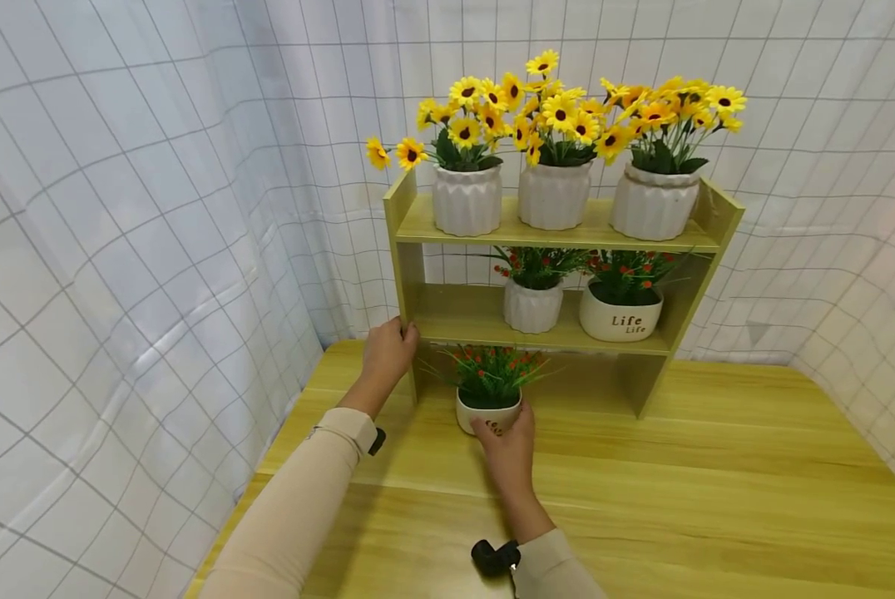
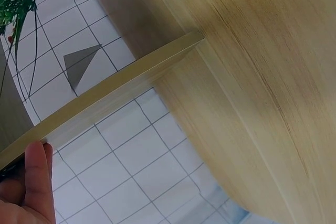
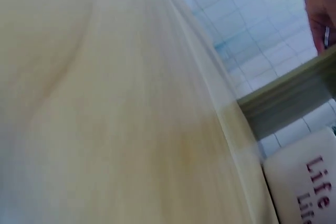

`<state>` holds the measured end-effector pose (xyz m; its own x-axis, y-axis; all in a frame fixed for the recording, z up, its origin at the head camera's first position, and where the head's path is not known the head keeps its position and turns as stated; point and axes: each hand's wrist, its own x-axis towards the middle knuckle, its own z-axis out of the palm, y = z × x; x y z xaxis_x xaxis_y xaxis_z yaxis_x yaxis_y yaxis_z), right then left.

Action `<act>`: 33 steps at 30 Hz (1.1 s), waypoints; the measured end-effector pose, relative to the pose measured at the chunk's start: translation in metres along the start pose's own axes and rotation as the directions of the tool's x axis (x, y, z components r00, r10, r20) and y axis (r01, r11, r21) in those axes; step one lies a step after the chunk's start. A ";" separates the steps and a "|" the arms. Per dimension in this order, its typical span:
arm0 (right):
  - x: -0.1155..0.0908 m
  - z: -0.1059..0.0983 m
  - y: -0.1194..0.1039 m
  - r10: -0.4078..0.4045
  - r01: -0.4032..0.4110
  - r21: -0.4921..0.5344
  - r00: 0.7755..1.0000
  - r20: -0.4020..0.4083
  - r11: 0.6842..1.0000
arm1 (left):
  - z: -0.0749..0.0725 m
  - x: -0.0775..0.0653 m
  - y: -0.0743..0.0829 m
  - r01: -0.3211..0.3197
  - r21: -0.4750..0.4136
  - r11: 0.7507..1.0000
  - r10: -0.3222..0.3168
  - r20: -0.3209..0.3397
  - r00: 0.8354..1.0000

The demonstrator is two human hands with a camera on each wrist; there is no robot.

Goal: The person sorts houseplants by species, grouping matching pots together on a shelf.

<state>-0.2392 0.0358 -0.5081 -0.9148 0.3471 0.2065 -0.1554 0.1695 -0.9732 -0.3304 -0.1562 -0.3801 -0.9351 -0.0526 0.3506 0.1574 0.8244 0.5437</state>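
Observation:
My right hand (image 1: 511,449) holds a white oval flowerpot (image 1: 466,413) marked "Life", thumb across the front and fingers at its right side. Grassy green leaves with small red flowers (image 1: 492,370) fill this pot, which sits low at the wooden shelf's bottom opening, toward the left. In the right wrist view the pot's lettered wall (image 3: 302,182) shows beside the tabletop. My left hand (image 1: 388,353) grips the shelf's left side panel (image 1: 410,279) at about middle-board height. A finger (image 2: 38,174) lies against that panel in the left wrist view.
Three fluted white pots (image 1: 467,204) with yellow sunflowers line the shelf's top board (image 1: 560,239). On the middle board stand a fluted pot (image 1: 533,308) and another oval "Life" pot (image 1: 620,320), both with red-flowered greenery. A gridded white curtain (image 1: 328,208) surrounds the wooden table (image 1: 717,482).

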 end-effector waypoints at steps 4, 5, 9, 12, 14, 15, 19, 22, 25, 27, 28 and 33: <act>0.004 0.012 0.001 -0.026 0.023 -0.048 0.997 -0.071 0.999 | 0.000 -0.001 0.000 -0.001 -0.004 1.000 0.001 0.000 1.000; 0.005 0.014 0.001 -0.028 0.023 -0.058 0.996 -0.088 0.998 | 0.001 -0.001 0.000 -0.002 -0.005 1.000 0.002 -0.001 1.000; 0.008 0.021 0.001 -0.023 0.012 -0.081 0.990 -0.136 0.997 | 0.002 -0.002 0.000 -0.004 -0.008 1.000 0.004 -0.003 1.000; 0.011 0.025 0.003 -0.034 0.021 -0.091 0.989 -0.145 0.996 | 0.001 -0.002 0.001 -0.004 -0.011 1.000 0.004 -0.005 1.000; 0.014 0.028 0.005 -0.040 0.024 -0.106 0.988 -0.147 0.994 | 0.001 -0.002 0.001 -0.006 -0.009 1.000 0.006 -0.006 1.000; 0.015 0.029 0.005 -0.043 0.025 -0.118 0.988 -0.148 0.993 | 0.001 -0.002 0.001 -0.007 -0.008 1.000 0.007 -0.008 1.000; 0.017 0.033 0.008 -0.054 0.027 -0.163 0.985 -0.166 0.986 | 0.001 -0.001 0.001 -0.009 -0.010 1.000 0.009 -0.010 1.000; 0.018 0.032 0.010 -0.074 0.042 -0.178 0.981 -0.180 0.983 | 0.001 -0.001 0.001 -0.010 -0.011 1.000 0.010 -0.009 1.000; 0.018 0.029 0.012 -0.080 0.052 -0.171 0.984 -0.160 0.984 | 0.001 -0.001 0.001 -0.011 -0.009 1.000 0.011 -0.014 1.000; 0.017 0.026 0.013 -0.077 0.059 -0.134 0.988 -0.132 0.989 | 0.001 -0.001 0.001 -0.013 -0.014 1.000 0.013 -0.013 1.000; 0.016 0.024 0.013 -0.074 0.061 -0.111 0.990 -0.118 0.992 | 0.001 -0.001 0.001 -0.014 -0.014 1.000 0.014 -0.011 1.000; 0.007 0.015 0.008 -0.060 0.059 -0.009 0.996 -0.062 0.998 | 0.000 -0.001 0.001 -0.014 -0.009 1.000 0.014 -0.008 1.000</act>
<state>-0.2521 0.0261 -0.5159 -0.8789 0.3933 0.2700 -0.2059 0.1978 -0.9584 -0.3294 -0.1550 -0.3801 -0.9301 -0.0453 0.3644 0.1736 0.8202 0.5452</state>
